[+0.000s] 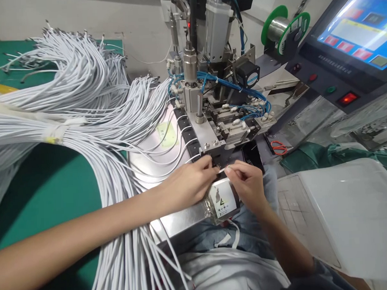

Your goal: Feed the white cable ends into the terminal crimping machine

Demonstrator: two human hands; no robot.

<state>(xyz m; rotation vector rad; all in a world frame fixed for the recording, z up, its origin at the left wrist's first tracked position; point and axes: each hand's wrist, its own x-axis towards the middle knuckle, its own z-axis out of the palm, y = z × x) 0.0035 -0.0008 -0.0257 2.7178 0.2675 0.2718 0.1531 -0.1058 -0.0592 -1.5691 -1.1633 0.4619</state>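
Observation:
My left hand [194, 181] is closed in a pinch on a white cable [222, 170], just in front of the machine's lower edge. Close by on the right, my right hand [247, 183] pinches the end of that same cable; the tip is mostly covered by the fingers. Above both hands stands a bench machine [208, 127] with metal cylinders and blue air tubes. Several white cables run into the black slotted block [193, 140] along its left side. Under the hands sits a small box with a white label [223, 201].
Large bundles of white cables [67, 73] cover the green table [67, 174] at left. A solder wire spool [278, 28] and a lit control screen [360, 25] stand at upper right. Red-handled scissors [278, 148] lie near a white plastic bin [338, 203].

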